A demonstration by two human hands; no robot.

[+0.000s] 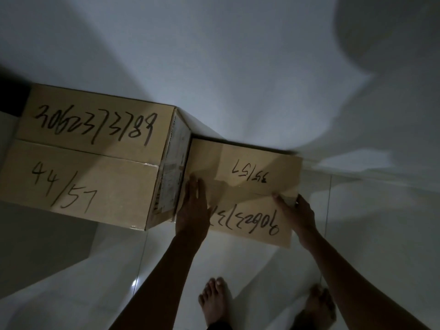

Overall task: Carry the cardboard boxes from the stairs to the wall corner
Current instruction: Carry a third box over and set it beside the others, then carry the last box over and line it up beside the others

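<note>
I see the smaller cardboard box (247, 186) low against the white wall (238, 67), sitting on the tiled floor (369, 222) in dim light. Its long axis runs from the wall back toward my feet, and the black marker numbers on its lid read upside down from my side. Its left side is just beside the taller stack of boxes (90, 158), which also stands against the wall; whether the two touch I cannot tell. My left hand (192, 210) lies flat with fingers together along the box's left edge, in the narrow gap next to the stack. My right hand (297, 215) clasps the near right corner, thumb on the lid and fingers wrapped down the side. The box lies between both hands, just ahead of my bare feet (214, 303).
</note>
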